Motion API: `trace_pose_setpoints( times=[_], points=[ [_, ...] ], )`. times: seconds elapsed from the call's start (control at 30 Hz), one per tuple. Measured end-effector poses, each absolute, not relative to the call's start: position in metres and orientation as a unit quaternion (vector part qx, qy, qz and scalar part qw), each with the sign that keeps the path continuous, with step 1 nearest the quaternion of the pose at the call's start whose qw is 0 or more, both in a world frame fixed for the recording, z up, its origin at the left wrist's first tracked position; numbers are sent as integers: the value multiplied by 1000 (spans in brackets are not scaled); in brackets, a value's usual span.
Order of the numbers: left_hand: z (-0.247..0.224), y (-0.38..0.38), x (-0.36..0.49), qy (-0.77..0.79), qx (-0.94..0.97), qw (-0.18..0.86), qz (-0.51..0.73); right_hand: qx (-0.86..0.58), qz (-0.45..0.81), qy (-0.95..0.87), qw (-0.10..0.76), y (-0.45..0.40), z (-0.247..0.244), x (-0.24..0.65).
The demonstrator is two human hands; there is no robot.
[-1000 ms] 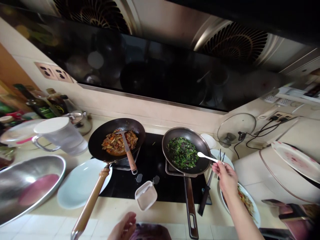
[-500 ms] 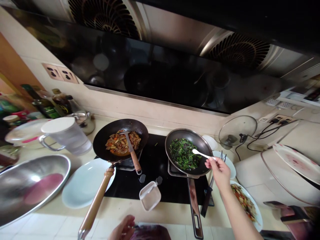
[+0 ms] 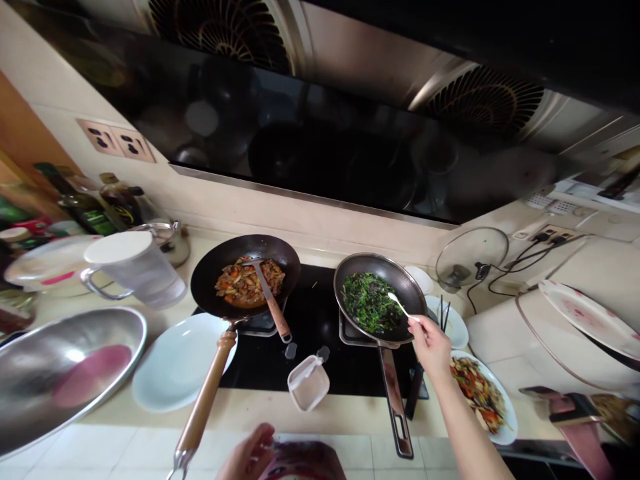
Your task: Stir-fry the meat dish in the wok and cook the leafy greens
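Observation:
My right hand (image 3: pixel 430 347) pinches the handle of a small white spoon (image 3: pixel 399 304) above the right part of the frying pan (image 3: pixel 407 283). Chopped leafy greens (image 3: pixel 367 303) fill the pan's middle, under the spoon's bowl. Whether the spoon holds anything is too small to tell. At the bottom edge, my left hand (image 3: pixel 251 455) is partly in view, fingers loosely bent and apart, holding nothing. Beyond it, a clear seasoning box (image 3: pixel 309 390) with its lid raised stands at the front edge of the black stove (image 3: pixel 345 380).
A wok (image 3: pixel 207 270) with cooked food and a spatula (image 3: pixel 273 307) sits on the left burner. Around it are a pale plate (image 3: pixel 173 367), a steel basin (image 3: pixel 30 373) and a water pitcher (image 3: pixel 145 273). Right of the pan are a plate of food (image 3: pixel 510 427) and a glass lid (image 3: pixel 473 257).
The spoon has tipped, its bowl pointing more up and away, and my right hand has shifted slightly. My left hand remains low. The whole view has moved a little.

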State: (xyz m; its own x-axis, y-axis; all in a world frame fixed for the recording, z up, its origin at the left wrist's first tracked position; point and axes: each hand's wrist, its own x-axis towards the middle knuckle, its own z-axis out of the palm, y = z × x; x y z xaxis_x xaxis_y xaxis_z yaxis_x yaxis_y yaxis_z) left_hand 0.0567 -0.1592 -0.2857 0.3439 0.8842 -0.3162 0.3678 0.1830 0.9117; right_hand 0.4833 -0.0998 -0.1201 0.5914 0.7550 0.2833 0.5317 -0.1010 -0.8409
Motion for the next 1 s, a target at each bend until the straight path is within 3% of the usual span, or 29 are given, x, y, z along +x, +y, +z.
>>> trace_pose_setpoints(
  times=[0.23, 0.4, 0.73, 1.0],
  points=[
    [-255, -150, 56, 469, 659, 575, 123, -738, 137, -388, 534, -129, -89, 441],
    [-240, -144, 56, 457, 676, 573, 77, -692, 317, -401, 509, -173, -79, 359],
    [-241, -139, 52, 413, 708, 572, 28, -679, 423, -231, 554, -187, -192, 259],
    [-263, -147, 65, 402, 692, 599, 22, -653, 543, -290, 441, -236, -230, 267]
  ],
)
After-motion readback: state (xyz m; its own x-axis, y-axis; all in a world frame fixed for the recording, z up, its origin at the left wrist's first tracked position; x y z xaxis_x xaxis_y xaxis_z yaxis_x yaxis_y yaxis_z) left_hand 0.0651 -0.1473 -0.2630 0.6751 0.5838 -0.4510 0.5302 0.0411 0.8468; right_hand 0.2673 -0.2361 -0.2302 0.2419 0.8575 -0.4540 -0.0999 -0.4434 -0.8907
